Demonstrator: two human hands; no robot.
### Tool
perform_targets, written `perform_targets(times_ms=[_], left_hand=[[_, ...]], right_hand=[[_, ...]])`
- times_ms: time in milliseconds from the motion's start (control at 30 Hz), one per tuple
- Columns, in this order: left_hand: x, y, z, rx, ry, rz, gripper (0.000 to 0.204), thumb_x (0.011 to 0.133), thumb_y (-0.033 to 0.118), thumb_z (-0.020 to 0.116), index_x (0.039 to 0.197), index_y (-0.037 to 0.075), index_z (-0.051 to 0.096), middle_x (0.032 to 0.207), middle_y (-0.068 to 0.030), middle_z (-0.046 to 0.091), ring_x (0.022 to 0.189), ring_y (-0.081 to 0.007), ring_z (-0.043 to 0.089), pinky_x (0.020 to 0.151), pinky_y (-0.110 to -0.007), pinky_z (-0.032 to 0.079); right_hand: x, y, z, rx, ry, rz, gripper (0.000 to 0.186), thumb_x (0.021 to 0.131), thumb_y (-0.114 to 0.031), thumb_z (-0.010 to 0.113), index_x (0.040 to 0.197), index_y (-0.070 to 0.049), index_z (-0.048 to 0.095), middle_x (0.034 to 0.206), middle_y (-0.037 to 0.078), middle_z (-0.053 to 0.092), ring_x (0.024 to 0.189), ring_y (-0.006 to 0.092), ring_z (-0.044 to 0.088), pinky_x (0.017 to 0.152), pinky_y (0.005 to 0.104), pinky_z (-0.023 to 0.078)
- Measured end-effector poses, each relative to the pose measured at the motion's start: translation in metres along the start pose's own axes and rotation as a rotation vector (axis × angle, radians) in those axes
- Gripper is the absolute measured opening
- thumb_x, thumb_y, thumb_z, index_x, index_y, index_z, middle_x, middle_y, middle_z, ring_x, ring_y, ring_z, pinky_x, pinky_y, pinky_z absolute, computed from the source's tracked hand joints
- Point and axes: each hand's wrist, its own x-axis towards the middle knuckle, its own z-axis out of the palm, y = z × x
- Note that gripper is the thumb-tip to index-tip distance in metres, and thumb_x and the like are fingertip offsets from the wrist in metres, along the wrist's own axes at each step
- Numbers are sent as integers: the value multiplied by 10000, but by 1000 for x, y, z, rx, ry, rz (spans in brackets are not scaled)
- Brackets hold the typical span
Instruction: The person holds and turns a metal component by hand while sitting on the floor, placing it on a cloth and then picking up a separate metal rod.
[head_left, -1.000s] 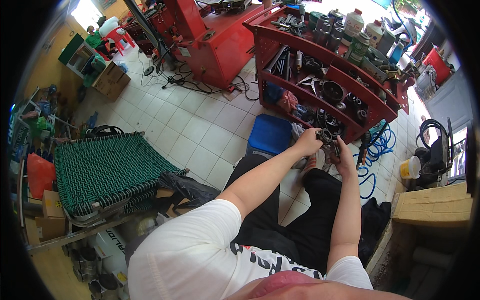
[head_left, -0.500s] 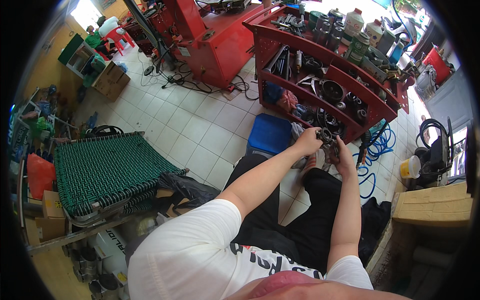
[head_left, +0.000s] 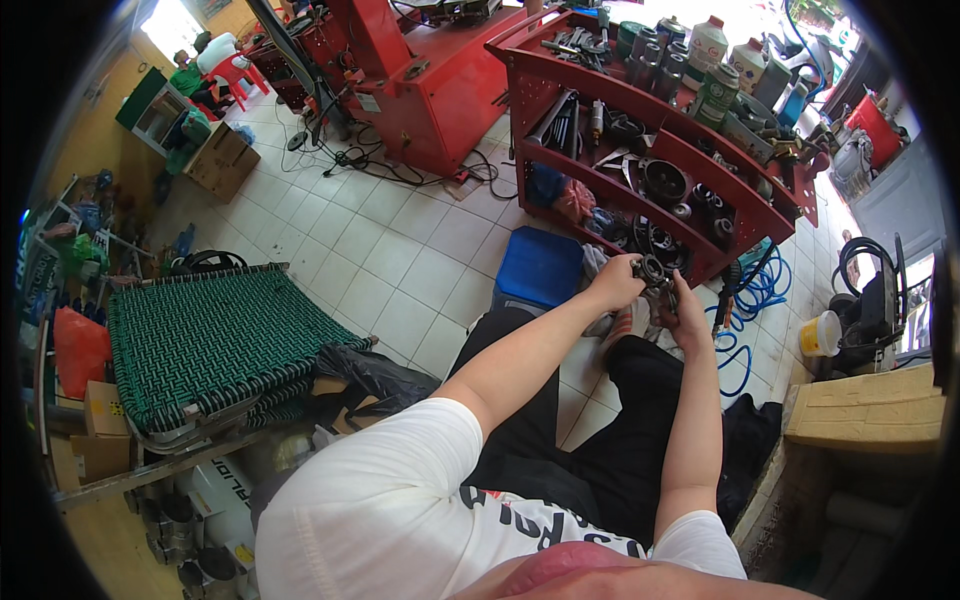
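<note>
Out in front of me, over the floor by the red tool cart (head_left: 610,207), my left hand (head_left: 617,284) is closed on a dark, round metal part with a ring-shaped end (head_left: 651,269). My right hand (head_left: 688,318) is closed at the lower right of the same part, its fingers partly hidden. What kind of part it is cannot be made out at this size. Pale rags (head_left: 597,262) lie behind and below my hands, near my foot. A blue-lidded box (head_left: 540,267) stands to the left of them.
Bottles and cans (head_left: 708,50) crowd the cart's top, with metal parts on its shelves. A coiled blue hose (head_left: 765,290) and a white bucket (head_left: 820,334) are at right. A green woven folding bed (head_left: 220,340) stands left. Black cables (head_left: 350,157) lie near the red machine (head_left: 430,110). People sit far left.
</note>
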Motion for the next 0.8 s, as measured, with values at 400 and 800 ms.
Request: perform_targets(times_ms=[400, 800], left_hand=[[2, -2, 0, 44, 5, -7, 296, 813, 33, 608, 1091, -7, 700, 944, -159, 748, 877, -227, 703, 810, -356, 524], [4, -12, 2, 44, 43, -5, 289, 819, 35, 608, 1089, -5, 702, 951, -153, 749, 879, -222, 704, 813, -351, 525]], right_hand=[[-4, -3, 0, 20, -139, -109, 244, 1022, -357, 597, 1000, -115, 616, 753, -22, 534, 491, 99, 428, 574, 325, 486], [0, 0, 1, 11, -93, -91, 256, 1010, -395, 628, 991, -139, 621, 692, -62, 494, 490, 82, 409, 544, 311, 452]])
